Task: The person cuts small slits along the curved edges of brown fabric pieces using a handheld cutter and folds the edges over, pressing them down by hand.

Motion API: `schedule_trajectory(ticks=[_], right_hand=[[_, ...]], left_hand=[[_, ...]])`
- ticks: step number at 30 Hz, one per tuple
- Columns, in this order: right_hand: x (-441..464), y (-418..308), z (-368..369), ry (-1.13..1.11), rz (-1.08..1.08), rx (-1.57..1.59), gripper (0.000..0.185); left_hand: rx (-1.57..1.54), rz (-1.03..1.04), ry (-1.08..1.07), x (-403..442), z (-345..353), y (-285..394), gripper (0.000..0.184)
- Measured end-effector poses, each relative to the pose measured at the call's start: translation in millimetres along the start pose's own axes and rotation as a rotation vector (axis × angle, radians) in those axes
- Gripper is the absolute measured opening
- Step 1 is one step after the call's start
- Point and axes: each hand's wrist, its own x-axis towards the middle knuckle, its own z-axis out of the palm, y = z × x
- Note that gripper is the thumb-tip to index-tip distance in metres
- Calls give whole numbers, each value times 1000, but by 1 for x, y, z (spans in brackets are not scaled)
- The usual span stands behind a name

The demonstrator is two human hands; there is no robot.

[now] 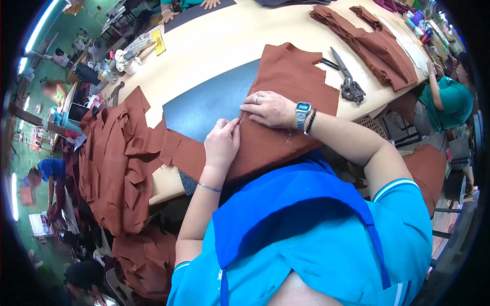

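Observation:
Rust-brown fabric (291,76) lies over a dark flat board (209,102) on the pale table (214,46). My left hand (222,144) pinches the fabric's edge near the board's middle, thumb and fingers pressed together. Just to its right, my right hand (269,109) rests on the same fabric with its fingers close together, their tips at the edge beside my left fingertips. That wrist carries a watch (302,108) and a dark bracelet. A narrow strip of the brown fabric extends left from under my left wrist.
A heap of brown fabric (115,158) hangs over the table's left edge. Large scissors (348,79) lie right of the board. More brown pieces (372,48) are stacked at the back right. A person in green (449,99) sits at right; another person's hands (166,16) are across the table.

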Motion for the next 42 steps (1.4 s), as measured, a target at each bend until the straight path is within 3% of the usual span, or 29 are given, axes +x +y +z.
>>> schedule_trajectory(ticks=[5, 11, 16, 29, 34, 42], right_hand=[[-3, -6, 4, -92, 33, -31, 38], [-4, -16, -4, -254, 35, -132, 43], [-1, -31, -12, -351, 22, -146, 44], [-2, -53, 0, -243, 5, -107, 42], [4, -67, -10, -359, 47, -73, 43], [4, -72, -2, -308, 20, -26, 44]], left_hand=[[-52, -75, -91, -5, -20, 5, 14], [37, 85, 25, -18, -9, -9, 13], [5, -29, -91, -19, -26, -2, 14], [-23, -281, -221, -28, -47, -8, 12], [-15, -211, -249, -26, -51, -13, 9], [41, -24, -263, -29, -58, -30, 9]])
